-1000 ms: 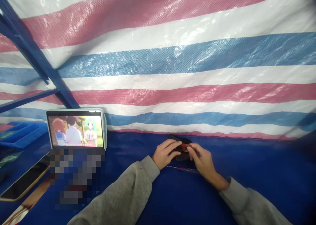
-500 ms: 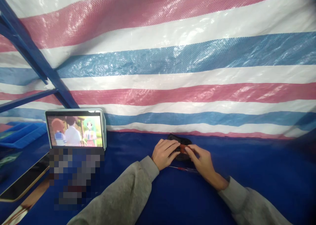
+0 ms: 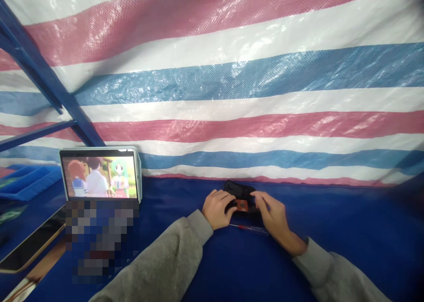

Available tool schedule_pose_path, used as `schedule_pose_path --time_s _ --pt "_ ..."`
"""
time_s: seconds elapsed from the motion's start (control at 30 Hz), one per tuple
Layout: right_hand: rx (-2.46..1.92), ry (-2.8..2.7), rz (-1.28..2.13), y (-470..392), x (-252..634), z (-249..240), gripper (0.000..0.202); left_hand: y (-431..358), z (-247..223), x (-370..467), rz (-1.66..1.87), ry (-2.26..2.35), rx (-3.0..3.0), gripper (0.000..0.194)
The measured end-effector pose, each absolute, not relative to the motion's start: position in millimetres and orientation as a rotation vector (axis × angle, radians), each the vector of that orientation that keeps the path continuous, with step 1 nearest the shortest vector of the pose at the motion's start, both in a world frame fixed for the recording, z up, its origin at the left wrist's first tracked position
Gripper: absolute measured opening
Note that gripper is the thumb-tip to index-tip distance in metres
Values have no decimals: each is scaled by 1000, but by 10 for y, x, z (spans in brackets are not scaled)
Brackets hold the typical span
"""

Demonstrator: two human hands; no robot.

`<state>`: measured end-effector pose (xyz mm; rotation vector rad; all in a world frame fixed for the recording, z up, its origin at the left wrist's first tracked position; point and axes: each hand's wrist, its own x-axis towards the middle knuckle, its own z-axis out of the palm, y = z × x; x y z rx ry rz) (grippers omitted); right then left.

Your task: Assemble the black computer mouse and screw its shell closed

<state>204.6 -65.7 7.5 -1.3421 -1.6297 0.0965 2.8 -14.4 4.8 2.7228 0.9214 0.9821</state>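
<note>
A black casing (image 3: 233, 187) lies on the blue table surface between my hands, and a small reddish-brown board (image 3: 242, 205) shows in its near part. My left hand (image 3: 218, 209) is closed around the left side of this piece, thumb at the board's edge. At the right side, my right hand (image 3: 272, 213) has thumb and index finger pinched together over the black part; what lies between those fingertips is hidden. Just in front of the casing lies a thin screwdriver (image 3: 247, 227) with a red section and a clear handle, touched by neither hand.
A tablet (image 3: 101, 174) playing a cartoon stands at the left. Near it lie a phone (image 3: 35, 240) and a blurred-out patch. Blue trays (image 3: 31, 182) sit at the far left, below a blue metal frame (image 3: 49, 65). A striped tarp (image 3: 251, 83) hangs behind the table.
My right fingers have moved off the reddish-brown board to the right and slightly up, so more of the board shows. My left hand has shifted slightly left and down.
</note>
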Motion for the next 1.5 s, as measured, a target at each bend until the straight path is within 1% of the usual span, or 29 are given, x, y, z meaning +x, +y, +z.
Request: schedule_pose_path --time_s 0.2,0.43,0.6,0.7,0.77,0.9,1.07,1.2,1.3,1.33,1.37,1.4,1.5 --pt "-1347 -1623 99 -661 2044 84 29 -163 56 23 1043 884 2743 21" --pt "-1340 -1621 109 -656 2045 72 29 -153 24 37 918 907 2778 19" --pt "-1334 -1635 6 -587 2092 -31 22 -139 20 31 892 909 2771 24" --pt "-1409 -1684 -40 -508 2123 -117 28 -136 28 31 856 922 2780 22" --pt "-1439 -1717 -17 -461 2144 -174 29 -131 30 35 840 945 2775 20" --pt "-1451 -1766 68 -413 2182 -245 24 -110 12 38 814 988 2754 21" --pt "-1399 -1762 103 -406 2208 -211 17 -73 -20 37 800 994 2741 22" --pt "-1414 -1700 90 -422 2205 -134 22 -68 -11 34 795 996 2707 22" --pt "-1413 -1621 99 -451 2191 -84 27 -103 28 20 840 985 2680 26" --pt "-1409 -1591 111 -464 2185 -70 28 -119 44 13 880 988 2666 29" --pt "-1405 -1564 129 -477 2180 -55 28 -135 60 6 951 1003 2642 28" --pt "-1402 -1541 153 -492 2174 -41 28 -149 75 0 1025 1031 2613 32" --pt "-1384 -1500 258 -532 2157 10 28 -157 98 -13 1164 1030 2601 51"
